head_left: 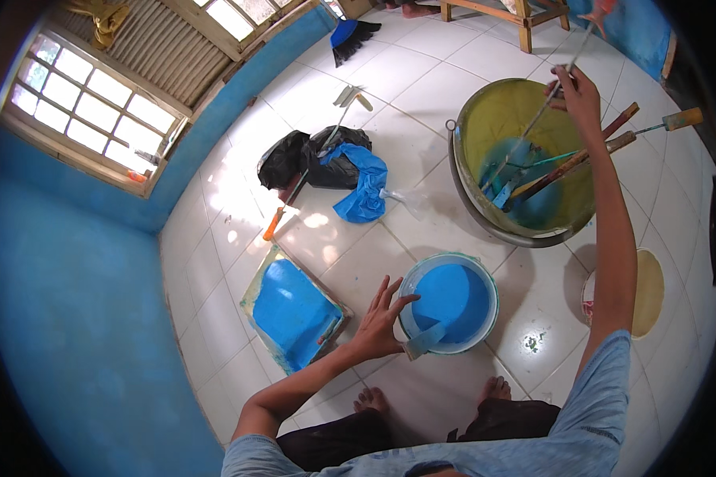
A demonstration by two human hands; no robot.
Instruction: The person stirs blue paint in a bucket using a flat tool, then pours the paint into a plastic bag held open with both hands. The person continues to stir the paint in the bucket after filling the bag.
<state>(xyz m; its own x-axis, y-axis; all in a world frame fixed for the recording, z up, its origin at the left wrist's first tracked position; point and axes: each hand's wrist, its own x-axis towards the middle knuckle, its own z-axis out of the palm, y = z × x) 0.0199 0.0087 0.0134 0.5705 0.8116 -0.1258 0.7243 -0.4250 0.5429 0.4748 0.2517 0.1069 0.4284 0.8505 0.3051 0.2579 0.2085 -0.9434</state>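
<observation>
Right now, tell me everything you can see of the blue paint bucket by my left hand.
The round bucket stands upright on white tiles, its pale, plastic-looking rim smeared. Blue paint lies inside. A flat tool crosses the near-left rim; your left hand overlaps the left edge, contact unclear.

The right forearm (616,238) hides part of a pale bucket (649,294). In the large basin (485,111), overlapping tools (569,168) partly cover one another. A reddish thing (599,16) near the rod (536,119) is too blurred to tell. The upper edge cuts off a stool (525,36) and a bare foot (420,10).
</observation>
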